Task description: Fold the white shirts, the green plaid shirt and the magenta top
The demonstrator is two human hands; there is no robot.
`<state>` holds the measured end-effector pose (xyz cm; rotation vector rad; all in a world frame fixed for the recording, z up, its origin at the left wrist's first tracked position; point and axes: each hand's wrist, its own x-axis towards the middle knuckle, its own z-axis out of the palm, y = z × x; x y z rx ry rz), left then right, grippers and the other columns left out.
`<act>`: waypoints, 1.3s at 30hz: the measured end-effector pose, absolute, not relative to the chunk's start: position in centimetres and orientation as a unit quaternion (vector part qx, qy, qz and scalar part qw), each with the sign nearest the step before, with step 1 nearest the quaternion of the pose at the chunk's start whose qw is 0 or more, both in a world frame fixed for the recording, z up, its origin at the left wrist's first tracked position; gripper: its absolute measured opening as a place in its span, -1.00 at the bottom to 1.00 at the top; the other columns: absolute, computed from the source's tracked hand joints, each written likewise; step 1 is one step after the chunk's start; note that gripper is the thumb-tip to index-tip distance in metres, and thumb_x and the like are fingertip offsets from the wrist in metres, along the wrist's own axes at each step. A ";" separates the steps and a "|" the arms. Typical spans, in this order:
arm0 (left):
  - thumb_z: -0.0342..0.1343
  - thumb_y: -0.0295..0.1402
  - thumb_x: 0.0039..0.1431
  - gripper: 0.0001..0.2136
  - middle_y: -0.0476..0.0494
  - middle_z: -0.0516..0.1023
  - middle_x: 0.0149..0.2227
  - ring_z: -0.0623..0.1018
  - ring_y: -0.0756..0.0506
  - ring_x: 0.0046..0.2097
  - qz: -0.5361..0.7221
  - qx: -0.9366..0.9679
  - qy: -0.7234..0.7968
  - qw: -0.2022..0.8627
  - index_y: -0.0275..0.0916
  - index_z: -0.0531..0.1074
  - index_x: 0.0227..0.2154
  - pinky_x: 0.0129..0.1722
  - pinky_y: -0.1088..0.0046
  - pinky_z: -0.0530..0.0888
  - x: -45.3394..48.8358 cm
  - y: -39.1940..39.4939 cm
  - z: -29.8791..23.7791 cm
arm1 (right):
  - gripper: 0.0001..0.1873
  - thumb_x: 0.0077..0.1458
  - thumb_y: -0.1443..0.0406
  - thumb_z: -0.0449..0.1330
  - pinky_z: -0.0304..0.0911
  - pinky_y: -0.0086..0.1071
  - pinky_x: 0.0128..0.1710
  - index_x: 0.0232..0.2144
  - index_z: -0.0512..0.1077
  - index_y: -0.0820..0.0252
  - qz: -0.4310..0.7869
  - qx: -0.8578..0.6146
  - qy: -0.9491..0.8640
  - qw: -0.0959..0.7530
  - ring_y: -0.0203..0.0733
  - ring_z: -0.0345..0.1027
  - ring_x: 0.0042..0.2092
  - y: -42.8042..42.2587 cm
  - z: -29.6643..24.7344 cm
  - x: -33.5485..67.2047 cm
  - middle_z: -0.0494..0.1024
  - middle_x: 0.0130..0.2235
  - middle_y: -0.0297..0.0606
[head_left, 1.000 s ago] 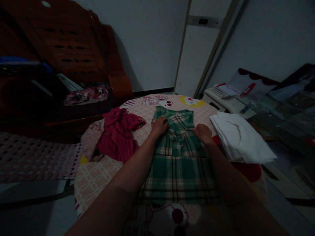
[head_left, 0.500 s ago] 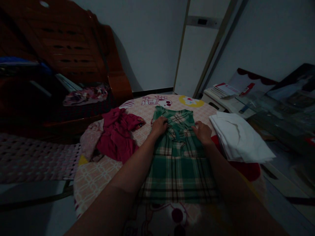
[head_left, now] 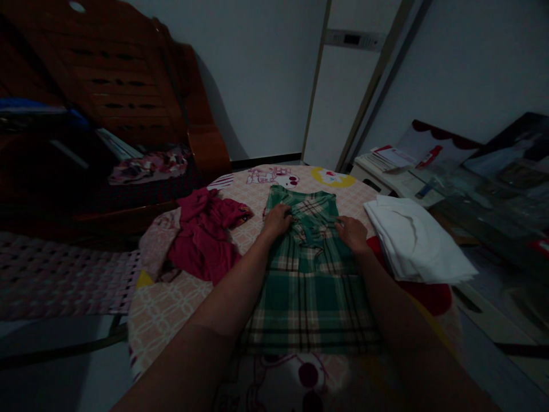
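Note:
A green plaid garment [head_left: 311,286] lies flat on a round table covered by a pink patterned cloth [head_left: 171,309]. My left hand [head_left: 278,219] rests on the garment's upper left part, fingers curled and pinching the fabric. My right hand [head_left: 352,233] lies on its upper right part, fingers closed onto the cloth near the collar. Both forearms stretch over the garment's sides.
A crumpled dark pink garment [head_left: 206,234] lies left of the plaid one. A folded white cloth [head_left: 414,240] sits at the table's right. A wooden bench [head_left: 128,109] with clothes stands back left; a cluttered low table with papers [head_left: 398,166] is at the right.
My right hand has shifted slightly inward on the plaid garment near the collar. My left hand stays in place.

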<state>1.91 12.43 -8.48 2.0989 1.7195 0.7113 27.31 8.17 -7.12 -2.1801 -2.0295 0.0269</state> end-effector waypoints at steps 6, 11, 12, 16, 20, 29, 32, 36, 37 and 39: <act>0.03 -0.48 0.18 -0.66 -0.20 0.61 -0.01 0.57 -0.14 -0.01 0.347 0.715 0.577 0.187 -0.29 0.56 -0.02 0.07 0.34 0.47 0.8 11.9 -5.1 | -0.64 0.31 0.25 0.06 0.27 -0.28 -0.09 0.00 0.56 0.24 0.005 -0.721 -0.682 0.124 0.01 0.50 -0.04 6.6 -4.6 27.3 0.65 -0.10 -0.02; 0.04 -0.35 0.21 -0.77 -0.06 0.61 -0.41 0.55 -0.06 -0.34 0.304 0.785 0.465 0.276 -0.32 0.59 -0.29 -0.29 0.49 0.44 0.7 9.5 -1.4 | -0.86 0.16 0.31 0.23 0.24 -0.38 -0.22 -0.29 0.61 0.19 0.113 -0.574 -0.803 0.113 -0.13 0.50 -0.21 2.7 -2.8 25.9 0.66 -0.27 -0.19; 0.05 -0.33 0.21 -0.78 -0.05 0.60 -0.44 0.54 -0.05 -0.36 0.271 0.811 0.432 0.286 -0.31 0.58 -0.32 -0.31 0.50 0.42 0.8 8.5 -0.9 | -0.89 0.13 0.32 0.27 0.23 -0.39 -0.24 -0.30 0.60 0.19 0.135 -0.543 -0.822 0.104 -0.15 0.49 -0.24 1.7 -2.8 25.6 0.65 -0.29 -0.21; 0.12 -0.39 0.15 -0.87 -0.03 0.61 -0.40 0.54 -0.03 -0.34 0.104 0.890 0.340 0.286 -0.27 0.57 -0.36 -0.32 0.53 0.36 0.6 4.1 -0.7 | -0.85 0.07 0.32 0.35 0.22 -0.40 -0.22 -0.25 0.56 0.21 0.168 -0.475 -0.859 0.086 -0.18 0.47 -0.23 -1.5 -4.2 25.2 0.62 -0.25 -0.21; 0.28 -0.37 0.06 -0.84 -0.08 0.64 -0.27 0.59 -0.10 -0.22 -0.021 0.899 0.376 0.222 -0.22 0.56 -0.26 -0.31 0.50 0.36 -0.2 0.7 -1.8 | -0.70 0.05 0.28 0.40 0.22 -0.35 -0.13 -0.15 0.51 0.21 0.133 -0.483 -0.863 0.056 -0.11 0.45 -0.11 -2.8 -5.4 25.1 0.59 -0.15 -0.15; 0.32 -0.31 0.07 -0.74 -0.12 0.63 -0.16 0.59 -0.16 -0.12 -0.084 0.861 0.469 0.178 -0.19 0.50 -0.16 -0.27 0.46 0.40 -0.2 -0.7 -2.7 | -0.69 -0.03 0.28 0.47 0.11 -0.40 -0.24 -0.25 0.47 0.20 0.116 -0.503 -0.856 -0.037 -0.12 0.42 -0.12 -2.2 -3.5 23.3 0.55 -0.21 -0.20; 0.31 -0.30 0.07 -0.78 -0.11 0.63 -0.19 0.60 -0.17 -0.12 -0.098 0.864 0.462 0.174 -0.17 0.52 -0.20 -0.27 0.45 0.41 -0.1 -0.5 -2.9 | -0.71 -0.04 0.25 0.47 0.06 -0.42 -0.31 -0.33 0.47 0.21 0.130 -0.502 -0.853 -0.061 -0.14 0.41 -0.18 -1.8 -3.0 22.9 0.55 -0.27 -0.23; 0.33 -0.28 0.05 -0.70 -0.12 0.63 -0.16 0.60 -0.17 -0.10 -0.085 0.866 0.464 0.165 -0.15 0.50 -0.13 -0.25 0.45 0.41 -0.1 -0.3 -3.3 | -0.74 -0.04 0.24 0.46 0.04 -0.42 -0.36 -0.38 0.48 0.22 0.146 -0.500 -0.850 -0.084 -0.17 0.41 -0.23 -1.4 -2.7 22.7 0.55 -0.32 -0.25; 0.34 -0.26 0.04 -0.68 -0.14 0.63 -0.15 0.60 -0.18 -0.10 -0.084 0.864 0.471 0.157 -0.16 0.50 -0.13 -0.25 0.44 0.41 -0.1 -0.3 -3.4 | -0.75 -0.04 0.24 0.46 0.03 -0.42 -0.36 -0.38 0.49 0.22 0.148 -0.499 -0.849 -0.087 -0.18 0.41 -0.24 -1.3 -2.7 22.7 0.55 -0.33 -0.25; 0.33 -0.23 0.05 -0.69 -0.17 0.63 -0.16 0.61 -0.21 -0.10 -0.092 0.861 0.479 0.145 -0.17 0.51 -0.14 -0.26 0.42 0.41 0.0 -0.3 -3.5 | -0.76 -0.04 0.25 0.45 0.02 -0.42 -0.38 -0.40 0.49 0.23 0.152 -0.499 -0.849 -0.091 -0.18 0.41 -0.25 -1.2 -2.8 22.8 0.55 -0.33 -0.24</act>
